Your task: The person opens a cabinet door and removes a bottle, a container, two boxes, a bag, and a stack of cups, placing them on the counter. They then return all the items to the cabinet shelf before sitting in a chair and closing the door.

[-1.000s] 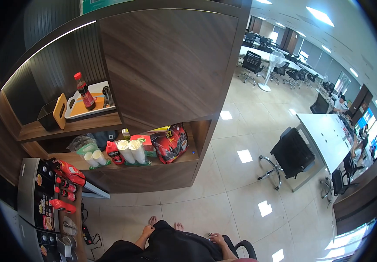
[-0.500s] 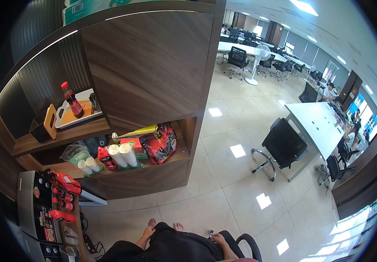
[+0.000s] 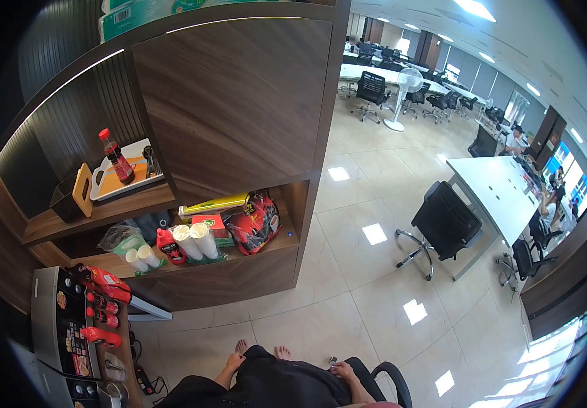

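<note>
My left hand (image 3: 234, 362) rests against the knee of my black trousers (image 3: 273, 381), its fingers lying loosely with nothing visible in them. On the other side, my right hand (image 3: 341, 370) is by my right thigh, beside the black chair I sit on. Its fingers look closed at a small grey and dark object (image 3: 332, 361), too small to identify. My bare feet (image 3: 282, 352) show on the tiled floor beyond my knees.
At left, a wooden cabinet (image 3: 232, 102) holds a red-capped bottle (image 3: 118, 158), a tray, stacked paper cups (image 3: 204, 241) and packets. Below it stand a silver-black appliance (image 3: 69, 333) and red bottles (image 3: 103, 336). An office chair (image 3: 446, 221) and white table (image 3: 494, 190) stand right; people sit beyond.
The whole view has shifted slightly, so things appear a little farther right. Both hands stay in about the same place on my lap and at my side.
</note>
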`<act>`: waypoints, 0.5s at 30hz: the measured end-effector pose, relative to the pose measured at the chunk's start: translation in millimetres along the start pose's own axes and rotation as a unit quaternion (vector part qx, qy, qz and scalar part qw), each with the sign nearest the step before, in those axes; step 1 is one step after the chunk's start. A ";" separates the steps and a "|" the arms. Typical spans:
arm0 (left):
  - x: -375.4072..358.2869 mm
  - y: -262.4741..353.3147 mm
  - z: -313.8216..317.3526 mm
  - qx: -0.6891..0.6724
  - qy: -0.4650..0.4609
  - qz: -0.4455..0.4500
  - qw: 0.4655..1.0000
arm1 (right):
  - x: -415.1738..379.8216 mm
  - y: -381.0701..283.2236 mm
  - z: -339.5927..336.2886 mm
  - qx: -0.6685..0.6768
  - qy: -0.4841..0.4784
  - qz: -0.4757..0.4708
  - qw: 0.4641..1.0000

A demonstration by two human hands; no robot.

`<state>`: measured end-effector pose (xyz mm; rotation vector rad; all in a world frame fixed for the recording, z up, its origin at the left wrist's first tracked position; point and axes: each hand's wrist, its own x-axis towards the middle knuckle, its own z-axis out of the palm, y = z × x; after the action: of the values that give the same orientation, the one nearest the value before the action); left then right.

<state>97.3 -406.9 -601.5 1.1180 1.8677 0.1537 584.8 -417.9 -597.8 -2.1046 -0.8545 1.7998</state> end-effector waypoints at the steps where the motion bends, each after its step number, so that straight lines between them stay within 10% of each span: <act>1: -1.0 0.2 0.0 -0.002 0.003 -0.001 1.000 | -3.1 -2.4 -0.1 -0.001 0.002 0.000 1.000; 15: -9.7 0.9 2.3 -0.017 0.058 -0.005 0.998 | -7.5 -8.5 2.6 -0.018 0.001 0.010 1.000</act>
<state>101.2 -414.3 -596.0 1.0963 1.9655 0.2485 579.5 -415.8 -587.6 -2.1442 -0.8758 1.8053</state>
